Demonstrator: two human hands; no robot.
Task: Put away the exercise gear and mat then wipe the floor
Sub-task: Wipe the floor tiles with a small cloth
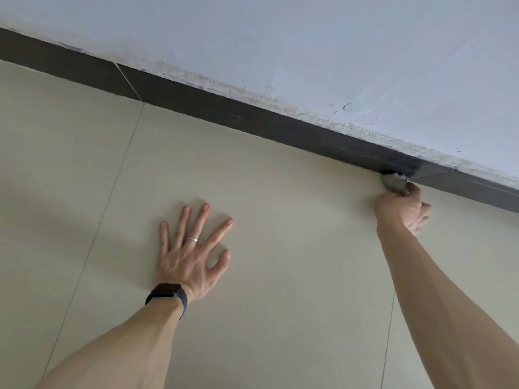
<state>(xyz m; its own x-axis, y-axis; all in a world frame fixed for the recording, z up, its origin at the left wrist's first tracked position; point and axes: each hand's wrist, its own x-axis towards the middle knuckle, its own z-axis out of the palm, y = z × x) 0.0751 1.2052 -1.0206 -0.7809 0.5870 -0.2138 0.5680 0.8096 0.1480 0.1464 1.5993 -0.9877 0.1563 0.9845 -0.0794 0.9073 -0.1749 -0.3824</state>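
Observation:
My left hand (191, 248) lies flat on the beige tiled floor (280, 248), fingers spread, with a ring and a dark wristband on the arm. My right hand (404, 211) reaches out to the foot of the wall and grips a small grey cloth (393, 182). The cloth is bunched up and pressed into the corner where the floor meets the dark skirting (252, 119). Most of the cloth is hidden by my fingers. No exercise gear or mat is in view.
A pale blue-white wall (309, 51) with flaking paint along its base rises behind the dark skirting. Thin grout lines cross the floor tiles. Open floor lies to the left of my left hand.

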